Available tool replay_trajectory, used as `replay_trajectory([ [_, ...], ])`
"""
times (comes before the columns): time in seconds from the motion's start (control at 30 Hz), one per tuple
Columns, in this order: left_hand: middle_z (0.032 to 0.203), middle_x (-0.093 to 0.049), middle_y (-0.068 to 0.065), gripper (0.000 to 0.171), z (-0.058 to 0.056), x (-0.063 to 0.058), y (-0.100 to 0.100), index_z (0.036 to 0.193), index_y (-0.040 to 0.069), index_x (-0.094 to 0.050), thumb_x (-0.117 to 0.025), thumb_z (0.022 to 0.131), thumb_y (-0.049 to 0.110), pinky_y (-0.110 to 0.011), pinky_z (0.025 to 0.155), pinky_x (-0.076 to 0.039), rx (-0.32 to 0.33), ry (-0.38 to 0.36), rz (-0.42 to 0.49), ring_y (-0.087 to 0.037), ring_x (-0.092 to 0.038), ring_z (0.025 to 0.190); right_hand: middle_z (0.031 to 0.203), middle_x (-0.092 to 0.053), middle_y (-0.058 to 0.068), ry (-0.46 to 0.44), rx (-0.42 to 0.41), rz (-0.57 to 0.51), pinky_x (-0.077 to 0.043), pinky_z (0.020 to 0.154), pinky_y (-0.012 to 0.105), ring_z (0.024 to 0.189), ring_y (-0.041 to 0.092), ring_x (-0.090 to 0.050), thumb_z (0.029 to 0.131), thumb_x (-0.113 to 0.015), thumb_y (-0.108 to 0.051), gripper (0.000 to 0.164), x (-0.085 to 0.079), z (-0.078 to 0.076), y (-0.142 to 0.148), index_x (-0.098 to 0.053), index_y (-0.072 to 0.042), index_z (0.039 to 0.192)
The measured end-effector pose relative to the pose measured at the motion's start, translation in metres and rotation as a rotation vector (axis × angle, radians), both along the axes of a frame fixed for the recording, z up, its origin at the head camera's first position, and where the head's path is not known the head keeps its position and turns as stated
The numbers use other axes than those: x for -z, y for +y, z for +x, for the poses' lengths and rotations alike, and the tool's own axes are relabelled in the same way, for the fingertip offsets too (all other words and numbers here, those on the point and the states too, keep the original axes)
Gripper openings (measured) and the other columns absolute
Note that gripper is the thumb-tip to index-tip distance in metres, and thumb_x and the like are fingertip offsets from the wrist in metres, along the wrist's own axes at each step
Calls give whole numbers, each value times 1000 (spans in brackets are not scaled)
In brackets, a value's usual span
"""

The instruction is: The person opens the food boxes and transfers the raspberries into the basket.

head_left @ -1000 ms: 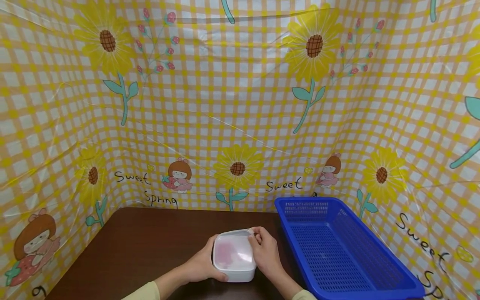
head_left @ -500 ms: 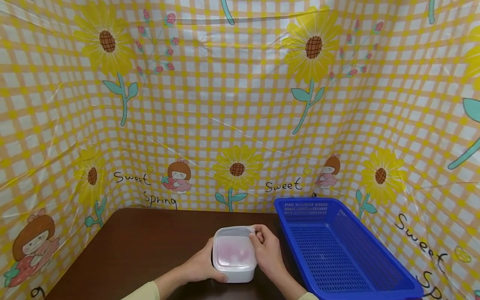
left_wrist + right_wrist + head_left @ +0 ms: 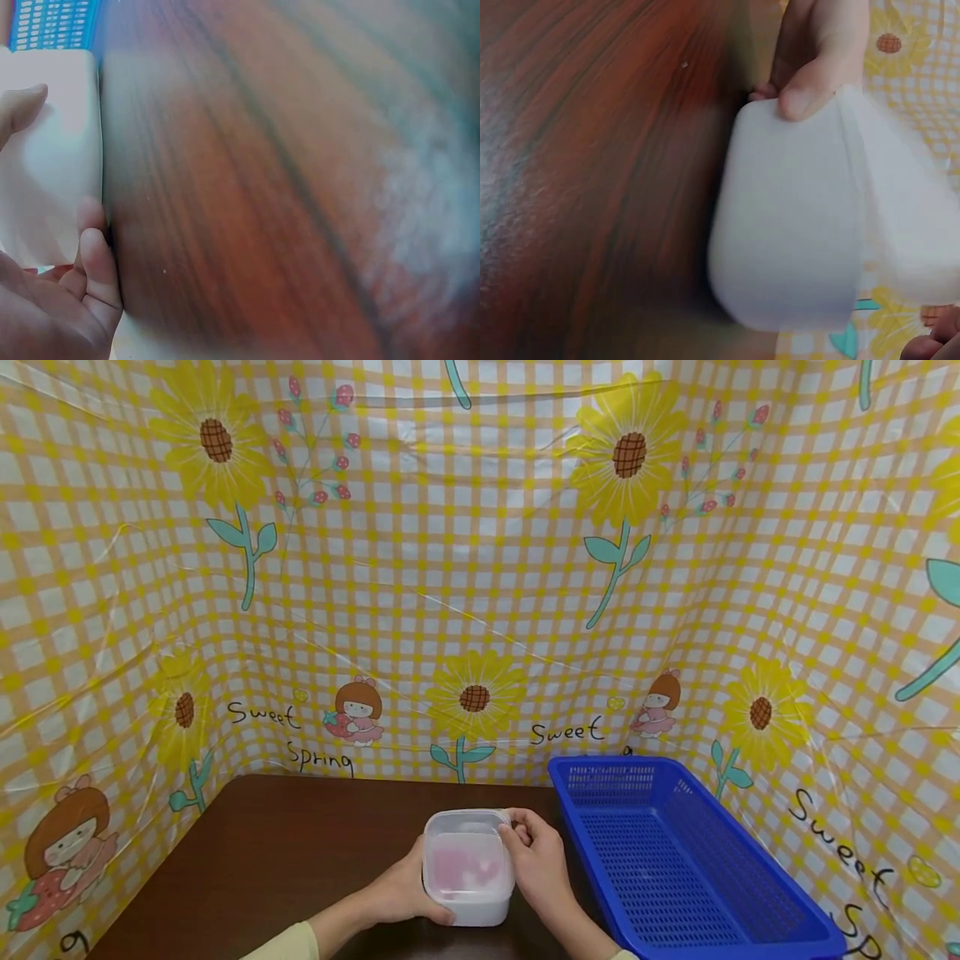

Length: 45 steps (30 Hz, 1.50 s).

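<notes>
Left hand (image 3: 401,887) holds the box (image 3: 482,912); right hand (image 3: 538,860) pinches its lid (image 3: 467,862) between fingers. Big yanks might tip it.

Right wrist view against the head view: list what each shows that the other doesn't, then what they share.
Only the right wrist view shows, from the side, the wedge-shaped opening between the box and its tilted lid.

Only the head view shows the blue basket, the sleeves and something pink through the lid.

Both show the box, the lid, the left hand, some of the right hand, the table and the sunflower cloth.
</notes>
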<state>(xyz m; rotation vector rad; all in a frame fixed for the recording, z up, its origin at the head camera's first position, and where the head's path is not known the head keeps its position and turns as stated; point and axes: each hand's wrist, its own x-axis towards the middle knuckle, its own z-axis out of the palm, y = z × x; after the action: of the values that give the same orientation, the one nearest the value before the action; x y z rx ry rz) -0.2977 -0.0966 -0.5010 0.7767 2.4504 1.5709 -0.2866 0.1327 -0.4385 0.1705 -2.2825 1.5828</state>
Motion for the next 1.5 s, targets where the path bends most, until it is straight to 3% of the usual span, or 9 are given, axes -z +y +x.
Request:
replay_trajectory([
  [0.17,127,-57,-2,112,1,-2,0,151,23,-25,-95,63,22,-29,89,-48,36,8,54,-15,-59,107,72,-39,-2,-4,-52,-29,-34,60,21,66,7,-43,92,-70,-5,10,-13,6,-3,-70,-3,101],
  [0.4,130,-57,-4,101,7,-9,2,145,21,-32,-93,65,12,-29,93,-46,47,-30,90,-20,-57,114,71,-42,-1,-121,-155,-119,-34,57,21,65,9,-42,93,-69,-6,13,-30,16,-1,-69,1,104],
  [0.6,138,-52,-9,123,7,-10,3,156,12,-15,-95,63,8,-32,101,-41,26,-38,102,-23,-52,122,71,-44,-1,-172,-192,-113,-35,57,22,65,10,-43,94,-68,-9,13,-40,23,2,-70,-1,104],
  [0.73,144,-48,-12,136,6,-12,-2,159,7,-3,-96,61,8,-46,105,-39,-25,-74,48,-27,-51,125,72,-44,-1,-186,-220,-104,-33,55,22,63,10,-41,94,-68,-10,12,-40,27,1,-69,-2,103],
  [0.83,147,-43,-16,135,6,-13,-7,160,10,-4,-96,60,6,-56,106,-37,-36,-112,36,-32,-49,127,72,-44,-1,-185,-235,-98,-33,54,22,62,10,-41,94,-68,-11,12,-38,28,1,-69,-2,103],
  [0.93,147,-43,-17,131,6,-12,-12,160,13,-7,-94,63,7,-50,103,-41,-32,-132,29,-31,-50,125,72,-44,-1,-171,-234,-91,-34,55,22,64,10,-43,94,-68,-11,12,-38,29,1,-69,-3,102],
  [1.1,141,-45,-16,114,6,-10,-13,156,14,-20,-92,68,10,-35,86,-51,24,-112,63,-28,-54,112,73,-47,0,-145,-215,-109,-37,60,23,67,11,-45,94,-67,-9,10,-43,26,0,-68,-2,102],
  [1.3,145,-47,-12,104,6,-10,-11,153,13,-30,-91,71,32,-63,107,-36,-39,-54,-60,-31,-49,126,76,-52,3,-112,-203,-139,-41,65,24,73,16,-49,96,-63,-7,11,-51,13,-7,-66,0,104],
  [1.5,148,-48,-8,102,8,-12,-6,153,16,-33,-91,72,33,-65,111,-30,-59,-23,-39,-31,-45,135,75,-50,1,-97,-192,-118,-40,65,25,74,17,-49,97,-63,-10,14,-46,-9,-13,-66,1,106],
])
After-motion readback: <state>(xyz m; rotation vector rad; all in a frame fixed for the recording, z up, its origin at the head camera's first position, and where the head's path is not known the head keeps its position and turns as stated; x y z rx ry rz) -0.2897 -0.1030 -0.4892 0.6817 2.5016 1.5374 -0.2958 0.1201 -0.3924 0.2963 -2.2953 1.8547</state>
